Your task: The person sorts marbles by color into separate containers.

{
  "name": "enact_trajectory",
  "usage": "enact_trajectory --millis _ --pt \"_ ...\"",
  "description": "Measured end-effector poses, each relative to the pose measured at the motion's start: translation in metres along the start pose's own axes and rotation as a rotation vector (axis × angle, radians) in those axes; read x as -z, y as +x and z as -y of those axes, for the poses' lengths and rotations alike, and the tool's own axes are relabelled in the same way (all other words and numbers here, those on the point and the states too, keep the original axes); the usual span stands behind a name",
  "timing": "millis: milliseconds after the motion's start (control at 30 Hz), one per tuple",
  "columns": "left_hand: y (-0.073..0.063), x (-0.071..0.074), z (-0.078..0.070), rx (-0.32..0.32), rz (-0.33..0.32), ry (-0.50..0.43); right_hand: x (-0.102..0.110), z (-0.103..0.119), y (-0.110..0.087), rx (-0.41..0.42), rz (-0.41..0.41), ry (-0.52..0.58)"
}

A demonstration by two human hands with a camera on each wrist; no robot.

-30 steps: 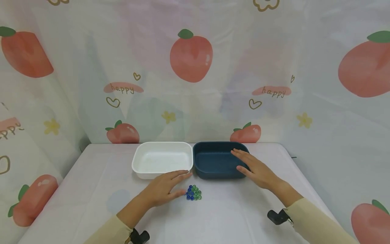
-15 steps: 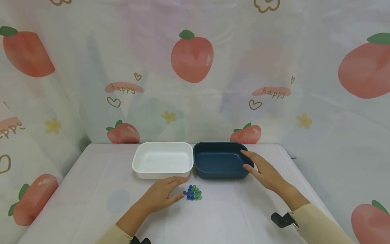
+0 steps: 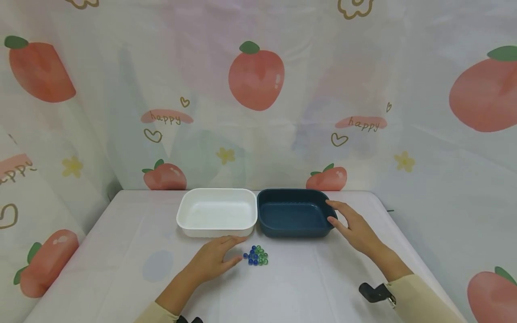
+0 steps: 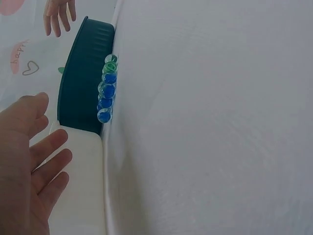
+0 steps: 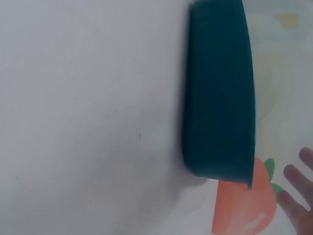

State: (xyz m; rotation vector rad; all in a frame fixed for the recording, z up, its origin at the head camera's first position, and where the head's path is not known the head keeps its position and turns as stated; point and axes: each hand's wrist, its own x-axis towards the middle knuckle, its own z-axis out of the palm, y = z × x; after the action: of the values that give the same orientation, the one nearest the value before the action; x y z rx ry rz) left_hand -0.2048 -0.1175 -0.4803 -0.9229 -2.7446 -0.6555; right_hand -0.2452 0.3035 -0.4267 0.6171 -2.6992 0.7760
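A cluster of small glass marbles [image 3: 255, 256], blue on the left and green on the right, lies on the table in front of two trays. My left hand [image 3: 208, 260] hovers just left of the marbles, its fingers loosely extended and holding nothing; in the left wrist view the fingers [image 4: 51, 166] are spread beside the white tray [image 4: 80, 181]. At the right end of the dark blue tray [image 3: 295, 231] is my right hand [image 3: 357, 231], thumb and fingers apart near the rim. The right wrist view has its fingertips [image 5: 293, 178] at the lower right edge, with nothing in them.
The white tray and the dark blue tray stand side by side at the back of the table [image 3: 299, 287], which has a white cover. Behind them hangs a fruit-patterned cloth [image 3: 258, 148]. Both tray interiors show only bare bottoms.
My right hand has moved right, from over the dark blue tray to its right end. My left hand has drawn back slightly from the white tray's front. The marbles and trays stay in place.
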Motion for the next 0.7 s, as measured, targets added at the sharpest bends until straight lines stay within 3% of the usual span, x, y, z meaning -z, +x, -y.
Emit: enact_trajectory --millis 367,700 --pt "-0.001 -0.008 0.005 0.01 -0.034 -0.068 -0.006 -0.009 -0.004 -0.01 -0.043 0.003" --pt "0.001 -0.013 0.005 0.061 0.001 -0.08 -0.008 -0.016 -0.006 -0.085 -0.062 0.035"
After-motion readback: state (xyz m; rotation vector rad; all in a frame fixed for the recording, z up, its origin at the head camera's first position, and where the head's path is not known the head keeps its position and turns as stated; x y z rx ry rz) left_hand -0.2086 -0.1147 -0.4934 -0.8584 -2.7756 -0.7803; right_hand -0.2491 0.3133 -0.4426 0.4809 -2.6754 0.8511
